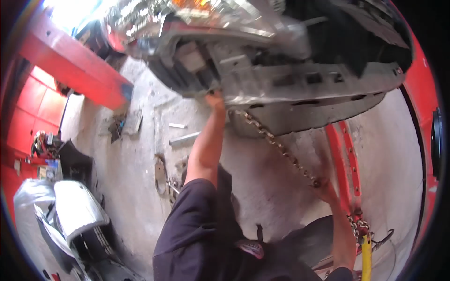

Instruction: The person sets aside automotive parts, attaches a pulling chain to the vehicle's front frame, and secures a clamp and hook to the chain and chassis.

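Observation:
My left hand (pixel 215 99) reaches up to the car's front underside, at the edge of the metal front panel (pixel 262 84). Its fingers look bent there, but what they grip is hidden and blurred. Close beside it, the upper end of a metal chain (pixel 281 149) meets the lower edge of the panel. The chain slants down to the right, fairly straight. My right hand (pixel 323 187) is closed around its lower end. To the right of that hand stands a red steel beam with holes (pixel 344 164), with a shorter chain (pixel 358 225) wrapped at its base.
A yellow bar (pixel 366 257) lies below the beam's chain. On the left, a thick red post (pixel 79 61) slants past the car. Metal tools and a tube (pixel 183 139) lie on the concrete floor. White and black body parts (pixel 77 208) stand at lower left.

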